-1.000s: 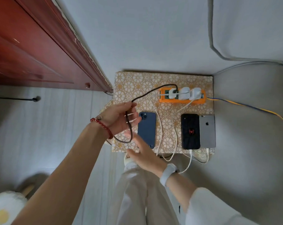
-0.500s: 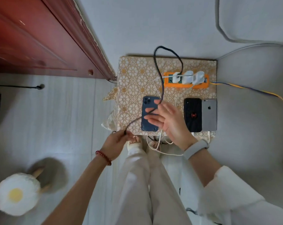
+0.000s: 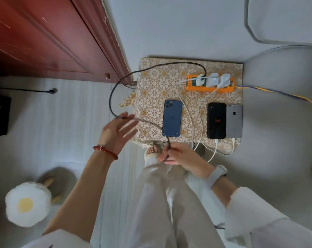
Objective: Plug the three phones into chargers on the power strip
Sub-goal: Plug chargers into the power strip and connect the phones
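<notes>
An apple logo is seen on the back of the grey phone (image 3: 234,121), and a small red emblem, too small to be read, is shown on the black phone (image 3: 216,120) touching its left side. No other writing can be made out. The blue phone (image 3: 172,118) is laid face down just beyond the right hand (image 3: 180,154), with the black and grey phones farther off to that hand's right. All three are laid on a table covered with a gold floral cloth (image 3: 157,83).

The orange power strip (image 3: 210,84) is placed at the far side of the table, well beyond both hands, and its sockets are filled by three white chargers (image 3: 212,80). White cables (image 3: 201,126) are run from the chargers over the near table edge; two are seen plugged into the black and grey phones.

The right hand is closed around the end of a black braided cable (image 3: 114,90) just below the blue phone's near edge; whether the plug is seated in the phone cannot be told. The left hand (image 3: 118,132) is held open with fingers spread, and the cable's loop is draped across its fingertips. A red bead bracelet (image 3: 105,152) is worn on the left wrist and a pale watch (image 3: 216,175) on the right.
</notes>
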Action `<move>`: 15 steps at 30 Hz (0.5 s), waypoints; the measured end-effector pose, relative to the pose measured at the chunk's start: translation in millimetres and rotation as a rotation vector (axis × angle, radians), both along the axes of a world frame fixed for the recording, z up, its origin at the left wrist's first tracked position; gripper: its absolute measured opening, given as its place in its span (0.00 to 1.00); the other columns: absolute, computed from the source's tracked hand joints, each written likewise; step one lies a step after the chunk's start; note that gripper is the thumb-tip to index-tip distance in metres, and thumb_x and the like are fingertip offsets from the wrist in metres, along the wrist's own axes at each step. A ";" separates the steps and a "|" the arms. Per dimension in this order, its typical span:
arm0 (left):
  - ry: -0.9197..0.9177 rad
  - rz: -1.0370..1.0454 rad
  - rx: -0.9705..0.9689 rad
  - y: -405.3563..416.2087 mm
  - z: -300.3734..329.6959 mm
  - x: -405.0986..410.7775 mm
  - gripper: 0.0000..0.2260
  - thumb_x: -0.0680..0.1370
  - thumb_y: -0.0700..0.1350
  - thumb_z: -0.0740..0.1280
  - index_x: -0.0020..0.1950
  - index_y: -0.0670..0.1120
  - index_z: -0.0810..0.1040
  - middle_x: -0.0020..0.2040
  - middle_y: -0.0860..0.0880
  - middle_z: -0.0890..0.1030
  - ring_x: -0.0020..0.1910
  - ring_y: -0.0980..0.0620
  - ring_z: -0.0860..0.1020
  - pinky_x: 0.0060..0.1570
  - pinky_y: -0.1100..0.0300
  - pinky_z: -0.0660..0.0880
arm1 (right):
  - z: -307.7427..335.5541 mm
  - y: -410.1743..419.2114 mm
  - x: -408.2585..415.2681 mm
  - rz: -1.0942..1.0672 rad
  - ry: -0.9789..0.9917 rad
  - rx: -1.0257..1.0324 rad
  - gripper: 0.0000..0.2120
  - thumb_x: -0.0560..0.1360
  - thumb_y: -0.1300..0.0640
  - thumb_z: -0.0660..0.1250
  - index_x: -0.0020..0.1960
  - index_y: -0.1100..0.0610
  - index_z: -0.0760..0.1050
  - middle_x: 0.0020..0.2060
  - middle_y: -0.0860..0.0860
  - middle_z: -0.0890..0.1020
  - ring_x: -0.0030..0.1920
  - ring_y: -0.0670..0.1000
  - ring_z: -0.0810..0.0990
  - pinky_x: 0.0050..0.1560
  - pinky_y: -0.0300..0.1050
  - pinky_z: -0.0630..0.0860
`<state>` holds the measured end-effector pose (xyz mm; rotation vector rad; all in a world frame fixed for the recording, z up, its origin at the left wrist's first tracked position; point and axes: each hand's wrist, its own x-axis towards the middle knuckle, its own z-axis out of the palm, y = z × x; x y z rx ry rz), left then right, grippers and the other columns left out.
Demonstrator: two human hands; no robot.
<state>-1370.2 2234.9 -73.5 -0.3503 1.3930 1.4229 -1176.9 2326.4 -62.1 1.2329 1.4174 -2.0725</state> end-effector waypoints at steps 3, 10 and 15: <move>0.081 -0.419 0.001 -13.4 -4.4 41.5 0.27 0.72 0.36 0.61 0.71 0.44 0.62 0.64 0.48 0.72 0.66 0.49 0.69 0.64 0.52 0.66 | 30.7 26.6 -0.4 -0.321 0.195 -0.205 0.10 0.78 0.68 0.54 0.44 0.62 0.72 0.42 0.60 0.83 0.45 0.55 0.84 0.51 0.48 0.81; 0.551 -0.698 0.009 -9.7 6.8 132.0 0.08 0.71 0.47 0.66 0.48 0.48 0.73 0.49 0.47 0.77 0.50 0.48 0.77 0.55 0.54 0.72 | 68.3 55.2 4.2 -0.663 0.440 -0.309 0.08 0.77 0.65 0.56 0.44 0.60 0.73 0.38 0.56 0.86 0.44 0.56 0.85 0.44 0.44 0.82; 0.834 -0.630 -0.066 9.6 12.3 147.9 0.17 0.72 0.40 0.68 0.59 0.40 0.69 0.56 0.45 0.73 0.54 0.52 0.72 0.53 0.67 0.70 | 74.1 33.5 27.7 -0.577 0.463 -0.379 0.09 0.77 0.66 0.55 0.45 0.62 0.74 0.37 0.57 0.86 0.41 0.55 0.85 0.41 0.44 0.83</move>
